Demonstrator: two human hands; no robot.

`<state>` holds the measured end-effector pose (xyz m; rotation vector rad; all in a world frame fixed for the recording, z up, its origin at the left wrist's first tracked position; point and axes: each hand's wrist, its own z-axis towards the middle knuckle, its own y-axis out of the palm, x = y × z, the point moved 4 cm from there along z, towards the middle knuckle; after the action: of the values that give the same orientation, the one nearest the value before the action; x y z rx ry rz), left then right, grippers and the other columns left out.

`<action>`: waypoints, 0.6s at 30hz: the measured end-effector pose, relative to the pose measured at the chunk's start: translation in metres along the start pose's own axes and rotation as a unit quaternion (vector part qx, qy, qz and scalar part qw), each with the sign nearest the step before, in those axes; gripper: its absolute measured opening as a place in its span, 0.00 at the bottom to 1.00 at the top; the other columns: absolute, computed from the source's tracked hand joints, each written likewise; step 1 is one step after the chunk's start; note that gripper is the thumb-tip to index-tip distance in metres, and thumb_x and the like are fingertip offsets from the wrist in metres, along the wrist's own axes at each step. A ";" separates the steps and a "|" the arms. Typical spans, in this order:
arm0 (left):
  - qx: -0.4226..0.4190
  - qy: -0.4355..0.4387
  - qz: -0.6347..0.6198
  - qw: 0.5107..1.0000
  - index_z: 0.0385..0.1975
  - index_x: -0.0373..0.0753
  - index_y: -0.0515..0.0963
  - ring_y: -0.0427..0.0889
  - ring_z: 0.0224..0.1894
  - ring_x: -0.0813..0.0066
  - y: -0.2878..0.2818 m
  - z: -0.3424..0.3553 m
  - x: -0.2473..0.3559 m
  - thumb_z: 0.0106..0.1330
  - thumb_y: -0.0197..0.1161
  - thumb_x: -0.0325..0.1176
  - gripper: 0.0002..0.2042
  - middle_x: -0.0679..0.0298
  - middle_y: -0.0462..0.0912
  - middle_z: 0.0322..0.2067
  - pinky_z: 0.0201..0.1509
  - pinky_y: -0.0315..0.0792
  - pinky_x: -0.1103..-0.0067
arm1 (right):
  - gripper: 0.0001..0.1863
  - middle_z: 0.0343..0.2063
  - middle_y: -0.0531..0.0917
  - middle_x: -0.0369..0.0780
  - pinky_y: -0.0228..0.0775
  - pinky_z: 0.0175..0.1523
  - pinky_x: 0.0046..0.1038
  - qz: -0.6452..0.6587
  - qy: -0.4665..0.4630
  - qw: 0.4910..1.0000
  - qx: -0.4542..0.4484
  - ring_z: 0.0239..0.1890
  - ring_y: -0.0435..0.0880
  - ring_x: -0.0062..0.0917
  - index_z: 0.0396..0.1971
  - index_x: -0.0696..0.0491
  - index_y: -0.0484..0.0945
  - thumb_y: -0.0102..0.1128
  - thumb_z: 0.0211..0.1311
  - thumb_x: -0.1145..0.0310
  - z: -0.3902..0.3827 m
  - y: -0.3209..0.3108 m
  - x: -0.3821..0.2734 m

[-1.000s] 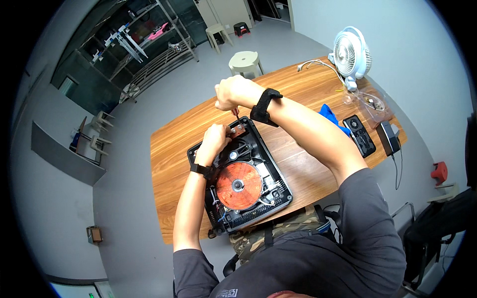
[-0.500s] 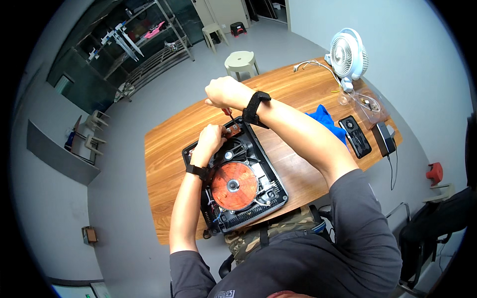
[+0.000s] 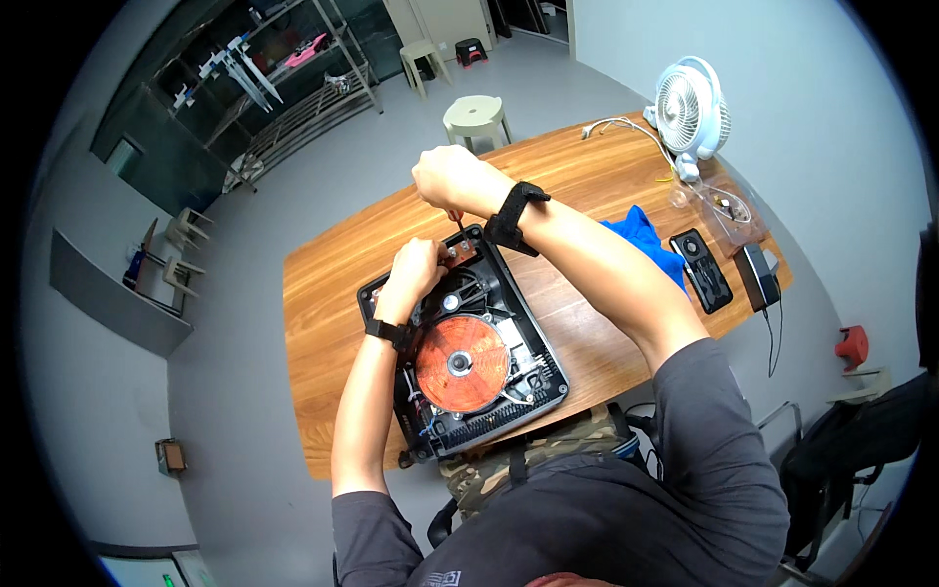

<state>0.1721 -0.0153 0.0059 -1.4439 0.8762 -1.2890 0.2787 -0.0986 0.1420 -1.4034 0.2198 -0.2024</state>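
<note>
The right hand (image 3: 452, 180) grips a screwdriver (image 3: 455, 215); the left (image 3: 416, 267) is at an opened appliance (image 3: 463, 342).

- Place: you're in a plain room that looks like a small repair workshop; exact type can't be told.
- Centre, on your wood-grain table (image 3: 337, 323): opened black appliance (image 3: 486, 295), copper-coloured coil (image 3: 437, 377) exposed, your right hand (image 3: 455, 181) gripping a red-handled screwdriver (image 3: 455, 216) at its far edge.
- Your 3 o'clock, on table: black tool case (image 3: 700, 271).
- Your 2 o'clock, same table: white fan (image 3: 682, 108).
- Your 11 o'clock: loaded metal rack (image 3: 303, 122).
- Your 12 o'clock: pale plastic stool (image 3: 474, 115).
- Around you: grey floor (image 3: 240, 391), pale walls (image 3: 812, 127).
</note>
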 end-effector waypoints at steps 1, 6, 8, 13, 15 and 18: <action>0.002 -0.001 0.004 1.000 0.37 0.40 0.88 0.87 0.41 0.49 0.002 0.001 -0.001 0.52 0.71 0.26 0.11 0.48 0.88 0.35 0.50 0.80 0.62 | 0.13 0.23 0.88 0.45 0.84 0.42 0.36 -0.012 0.000 1.000 0.014 0.31 0.90 0.39 0.20 0.53 0.88 0.59 0.60 0.71 0.000 0.001 -0.001; -0.010 -0.018 0.032 0.999 0.38 0.39 0.88 0.87 0.42 0.49 0.000 0.002 0.006 0.53 0.72 0.26 0.11 0.49 0.88 0.36 0.50 0.80 0.62 | 0.12 0.35 0.89 0.46 0.83 0.45 0.36 -0.037 -0.026 0.999 0.024 0.42 0.90 0.37 0.42 0.55 0.86 0.61 0.60 0.73 -0.011 -0.003 -0.007; -0.002 -0.012 0.014 1.000 0.39 0.40 0.87 0.87 0.43 0.49 -0.003 -0.001 0.008 0.53 0.72 0.26 0.12 0.49 0.88 0.35 0.51 0.80 0.62 | 0.16 0.40 0.88 0.46 0.82 0.48 0.36 -0.019 -0.037 0.999 0.001 0.47 0.89 0.37 0.49 0.53 0.83 0.60 0.60 0.74 -0.011 -0.004 -0.006; -0.010 -0.024 0.037 0.999 0.38 0.38 0.88 0.87 0.41 0.50 -0.006 -0.004 0.005 0.52 0.72 0.26 0.12 0.49 0.88 0.35 0.49 0.80 0.63 | 0.19 0.43 0.88 0.46 0.81 0.50 0.38 0.081 -0.003 0.990 -0.114 0.50 0.87 0.41 0.51 0.50 0.82 0.61 0.59 0.76 -0.009 -0.023 -0.011; -0.004 -0.013 0.038 0.999 0.38 0.37 0.88 0.88 0.41 0.51 -0.005 -0.003 0.008 0.52 0.72 0.27 0.12 0.50 0.88 0.35 0.48 0.80 0.64 | 0.13 0.40 0.89 0.47 0.82 0.49 0.38 0.072 0.011 0.994 -0.082 0.46 0.89 0.41 0.43 0.53 0.86 0.60 0.59 0.75 0.000 -0.014 -0.007; 0.001 -0.004 0.027 1.000 0.38 0.39 0.88 0.87 0.41 0.50 -0.008 -0.002 0.012 0.52 0.72 0.27 0.12 0.49 0.88 0.35 0.49 0.80 0.63 | 0.09 0.36 0.90 0.47 0.83 0.47 0.37 0.040 0.014 0.998 -0.037 0.42 0.90 0.40 0.37 0.55 0.88 0.61 0.59 0.74 0.011 -0.003 -0.003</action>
<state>0.1711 -0.0248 0.0166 -1.4137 0.9014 -1.2437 0.2792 -0.0883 0.1471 -1.4629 0.3097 -0.1494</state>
